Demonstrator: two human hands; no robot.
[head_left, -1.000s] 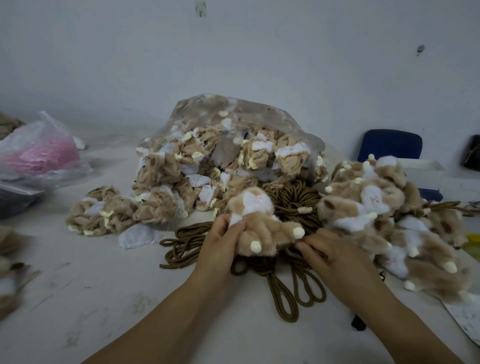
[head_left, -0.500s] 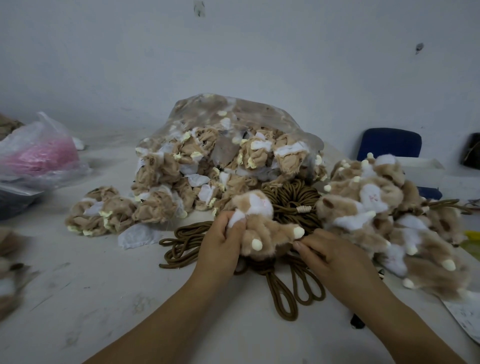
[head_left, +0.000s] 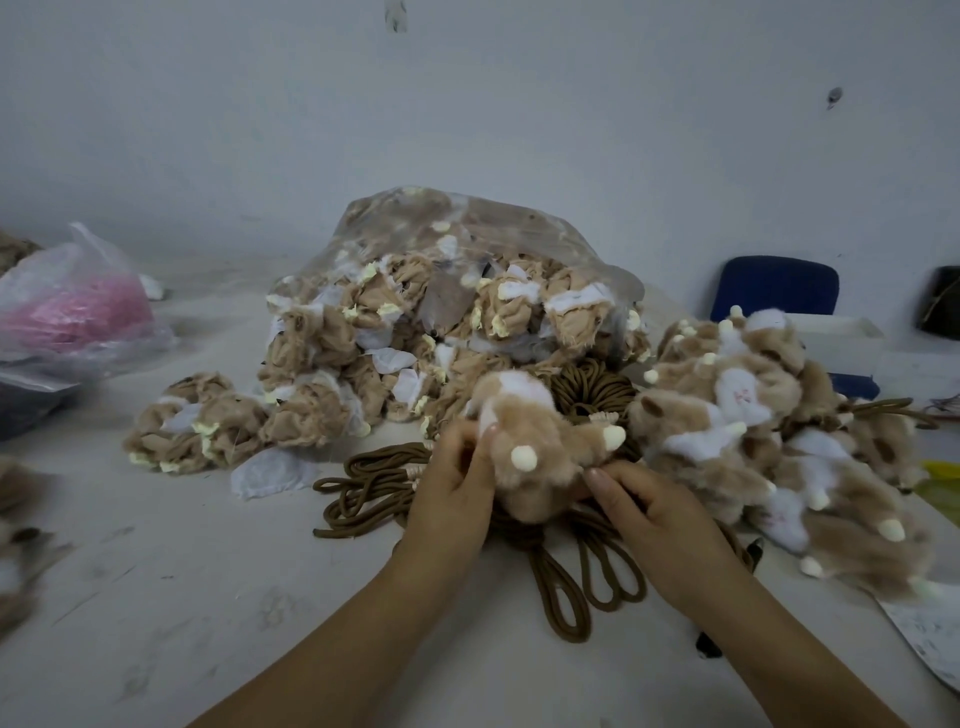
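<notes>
plush toy (head_left: 537, 460), held over the brown cords (head_left: 374, 475) near the middle of the tabletop (head_left: 208, 597), seems mid-shaping: left hand (head_left: 457, 491) pinches its white flank, right hand (head_left: 657, 525) curls fingers under its base; next, probably a firm tug to smooth it.

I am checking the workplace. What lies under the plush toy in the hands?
Under the plush toy, held by the left hand and right hand, lie brown cord loops on the table. The toy and hands cover where the loops meet.
</notes>
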